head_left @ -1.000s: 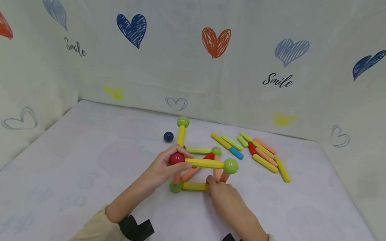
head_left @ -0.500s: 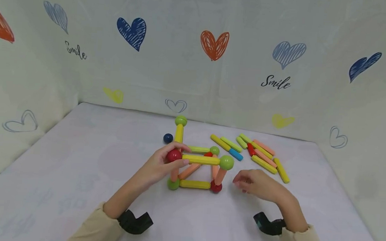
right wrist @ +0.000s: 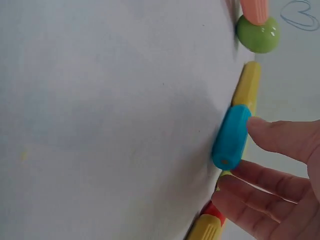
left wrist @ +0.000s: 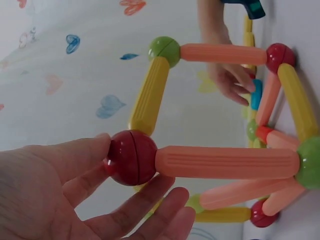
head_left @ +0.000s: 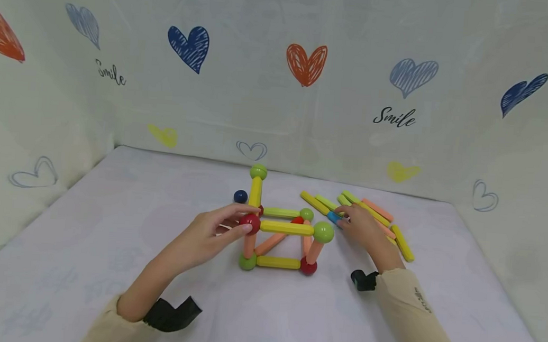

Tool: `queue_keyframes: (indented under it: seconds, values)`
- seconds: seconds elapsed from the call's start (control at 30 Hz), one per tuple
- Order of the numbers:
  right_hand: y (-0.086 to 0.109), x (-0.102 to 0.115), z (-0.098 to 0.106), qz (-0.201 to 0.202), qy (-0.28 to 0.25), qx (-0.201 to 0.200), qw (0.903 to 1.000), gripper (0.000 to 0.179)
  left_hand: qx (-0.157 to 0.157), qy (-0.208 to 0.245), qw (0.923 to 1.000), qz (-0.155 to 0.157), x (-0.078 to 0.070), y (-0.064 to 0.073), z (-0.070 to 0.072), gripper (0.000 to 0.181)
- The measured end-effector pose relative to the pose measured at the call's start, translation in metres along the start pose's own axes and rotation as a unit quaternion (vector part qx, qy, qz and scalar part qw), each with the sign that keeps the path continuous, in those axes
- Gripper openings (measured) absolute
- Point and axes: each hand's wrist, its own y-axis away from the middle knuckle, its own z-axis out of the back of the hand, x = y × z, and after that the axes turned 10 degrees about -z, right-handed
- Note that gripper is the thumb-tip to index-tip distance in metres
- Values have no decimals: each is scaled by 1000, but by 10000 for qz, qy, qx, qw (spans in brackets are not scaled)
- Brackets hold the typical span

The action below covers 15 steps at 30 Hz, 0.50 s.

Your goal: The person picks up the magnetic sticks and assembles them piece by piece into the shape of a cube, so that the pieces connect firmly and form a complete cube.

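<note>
A frame of magnetic rods and balls stands on the table, its lower front yellow rod (head_left: 278,262) running between a green and a red ball. My left hand (head_left: 205,235) pinches the red ball (left wrist: 131,157) at the frame's upper front-left corner between thumb and fingers. From that ball a yellow rod (head_left: 286,227) extends right to a green ball (head_left: 324,232). My right hand (head_left: 364,229) is over the loose rods at the right. In the right wrist view, its thumb and fingers are spread about a short blue rod (right wrist: 232,137), the thumb tip at its edge.
Several yellow, green and orange rods lie right of the frame, among them a yellow rod (head_left: 402,243) and an orange rod (head_left: 377,209). A dark blue ball (head_left: 241,196) sits behind the frame's left side. A white heart-printed backdrop (head_left: 278,113) rises behind the table.
My right hand has left the frame's lower right corner, uncovering the red ball there, and moved right and away to the loose rods. My left hand stays at the upper red ball.
</note>
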Motion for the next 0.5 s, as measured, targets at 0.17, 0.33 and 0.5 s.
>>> queue_keyframes:
  seconds: [0.17, 0.33, 0.5]
  values:
    - [-8, 9, -7, -258, 326, 73, 9991, 39, -20, -70, 10000, -36, -4, 1, 1, 37]
    - [-11, 16, -9, -446, 534, 155, 9975, 30, -60, -131, 9999, -55, -4, 1, 1, 36]
    - [-12, 17, -6, -471, 580, 268, 9968, 21, -99, -142, 9998, -68, -4, 1, 0, 36]
